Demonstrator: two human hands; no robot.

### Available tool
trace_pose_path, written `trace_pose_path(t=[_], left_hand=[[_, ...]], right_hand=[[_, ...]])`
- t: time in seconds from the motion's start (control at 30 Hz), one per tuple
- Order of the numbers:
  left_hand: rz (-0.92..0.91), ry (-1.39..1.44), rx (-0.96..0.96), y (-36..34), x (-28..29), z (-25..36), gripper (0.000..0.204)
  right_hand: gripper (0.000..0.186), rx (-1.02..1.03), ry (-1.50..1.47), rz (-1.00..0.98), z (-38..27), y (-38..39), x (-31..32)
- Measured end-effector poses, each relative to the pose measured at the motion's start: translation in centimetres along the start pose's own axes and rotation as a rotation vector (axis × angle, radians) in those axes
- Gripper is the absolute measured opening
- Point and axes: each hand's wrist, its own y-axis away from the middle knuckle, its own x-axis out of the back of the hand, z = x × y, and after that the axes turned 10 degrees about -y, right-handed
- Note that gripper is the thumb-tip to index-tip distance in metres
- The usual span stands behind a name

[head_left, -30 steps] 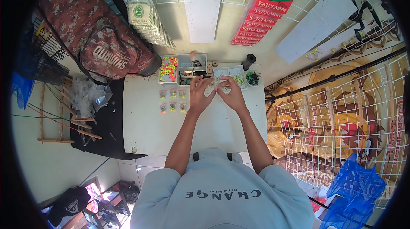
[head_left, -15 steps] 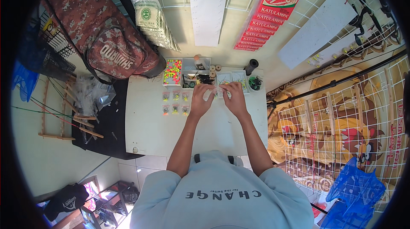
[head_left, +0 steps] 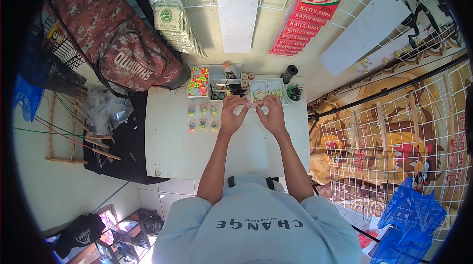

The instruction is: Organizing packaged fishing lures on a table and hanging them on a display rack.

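Observation:
My left hand [head_left: 233,115] and my right hand [head_left: 271,115] meet over the far part of the white table [head_left: 197,158]. Both have thumb and forefinger pinched on a small clear plastic bag [head_left: 252,105], mostly covered by my fingers; what it contains cannot be made out. To the left of my left hand, several small clear bags [head_left: 202,110] lie in two rows, each with yellow-green and dark bits inside. Just beyond my fingers is a white tray [head_left: 266,88] of small yellow-green pieces.
Bright pink, orange and yellow beads [head_left: 199,81] fill a compartment at the back left. A glue bottle [head_left: 228,70], small spools [head_left: 251,76], a dark cylinder [head_left: 289,73] and a tub of dark green pieces [head_left: 294,92] stand nearby. A camouflage bag [head_left: 123,42] leans at left.
My fingertips have drawn closer together over the small bag, hiding more of it. The whole view has shifted slightly; the bags on the table lie as before.

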Motion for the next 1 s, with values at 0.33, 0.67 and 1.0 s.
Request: trace_pose_path(t=[0.33,0.67,1.0], left_hand=[[-0.017,0.08,0.128,1.1,-0.4,0.2,0.01],[-0.034,0.012,0.181,2.4,-0.8,1.1,0.01],[-0.036,0.047,0.376,6.4,0.0,0.9,0.013]], right_hand=[[0.008,-0.026,0.027,0.034,-0.4,1.5,0.7],[0.007,-0.071,-0.026,0.065,-0.2,2.2,0.5],[0.009,-0.229,-0.254,0.02,-0.2,4.8,-1.1]])
